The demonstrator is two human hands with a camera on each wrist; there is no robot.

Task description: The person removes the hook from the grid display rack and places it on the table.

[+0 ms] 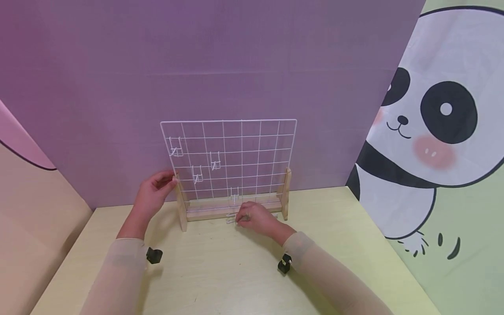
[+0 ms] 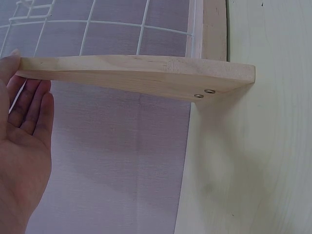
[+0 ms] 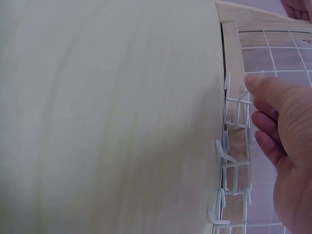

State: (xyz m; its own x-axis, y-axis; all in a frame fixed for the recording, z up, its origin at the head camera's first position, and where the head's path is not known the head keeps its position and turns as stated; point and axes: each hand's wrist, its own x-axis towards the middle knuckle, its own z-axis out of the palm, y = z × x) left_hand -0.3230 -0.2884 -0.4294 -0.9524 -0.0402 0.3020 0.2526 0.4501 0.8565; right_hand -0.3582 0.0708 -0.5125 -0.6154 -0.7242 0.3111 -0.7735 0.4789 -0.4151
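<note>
A white wire grid panel (image 1: 236,153) stands in a wooden base (image 1: 232,210) on a pale table (image 1: 220,271). Several white hooks (image 1: 214,162) hang on the grid. My left hand (image 1: 165,183) has straight fingers (image 2: 29,102), and its thumb touches the top of the left wooden post (image 2: 136,73). My right hand (image 1: 246,218) is low in front of the base, over loose white hooks (image 1: 231,217) on the table. In the right wrist view its curled fingers (image 3: 258,90) pinch one white hook (image 3: 236,109) in a row of hooks (image 3: 231,165) along the base.
A purple backdrop rises behind the grid. A panda curtain (image 1: 441,122) hangs at the right. The table edges (image 1: 393,245) run close on both sides. Black wrist-camera mounts (image 1: 153,255) sit on both forearms.
</note>
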